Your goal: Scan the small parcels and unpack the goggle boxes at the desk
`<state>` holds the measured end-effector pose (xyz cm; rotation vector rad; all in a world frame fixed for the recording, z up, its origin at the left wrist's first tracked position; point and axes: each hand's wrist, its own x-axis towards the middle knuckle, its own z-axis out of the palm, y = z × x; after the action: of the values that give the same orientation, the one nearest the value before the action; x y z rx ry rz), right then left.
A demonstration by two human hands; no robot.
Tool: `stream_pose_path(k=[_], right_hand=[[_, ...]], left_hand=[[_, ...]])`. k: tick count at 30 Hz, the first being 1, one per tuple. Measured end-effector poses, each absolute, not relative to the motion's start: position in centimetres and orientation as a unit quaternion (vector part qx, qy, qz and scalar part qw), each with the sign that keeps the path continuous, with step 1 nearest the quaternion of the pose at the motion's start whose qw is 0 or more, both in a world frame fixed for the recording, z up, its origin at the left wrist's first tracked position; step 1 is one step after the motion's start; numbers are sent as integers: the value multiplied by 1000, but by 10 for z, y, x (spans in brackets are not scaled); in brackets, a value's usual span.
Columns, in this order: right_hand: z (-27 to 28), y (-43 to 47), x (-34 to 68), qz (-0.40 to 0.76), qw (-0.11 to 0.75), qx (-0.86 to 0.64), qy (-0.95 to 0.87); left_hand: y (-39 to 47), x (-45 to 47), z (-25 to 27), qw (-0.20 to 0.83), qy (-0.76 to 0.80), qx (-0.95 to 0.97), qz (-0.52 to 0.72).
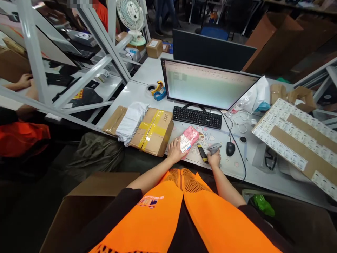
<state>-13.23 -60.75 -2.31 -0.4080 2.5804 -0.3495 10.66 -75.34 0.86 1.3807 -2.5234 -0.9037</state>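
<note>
A small pink plastic-wrapped package with a white printed label lies at the front edge of the desk. My left hand grips its lower left side, fingers closed along the label. To the right, my right hand is closed around a small grey object with a pointed end; its kind is unclear. Between the hands lies a yellow and black utility knife, close beside my right fingers.
Taped cardboard box, white-wrapped parcel and keyboard sit left and behind. A monitor stands at the back. Mouse and label-covered cardboard are to the right. A co-worker's hand shows beyond the metal frame.
</note>
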Motion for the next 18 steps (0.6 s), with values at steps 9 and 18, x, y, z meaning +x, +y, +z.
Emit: stream_pose_path(k=[9, 18], right_hand=[[12, -620, -170, -132, 308, -177, 926], [144, -646, -125, -200, 539, -367, 732]], left_hand=[[-742, 124, -22, 98, -782, 513, -339], [-743, 119, -16, 73, -784, 526, -320]])
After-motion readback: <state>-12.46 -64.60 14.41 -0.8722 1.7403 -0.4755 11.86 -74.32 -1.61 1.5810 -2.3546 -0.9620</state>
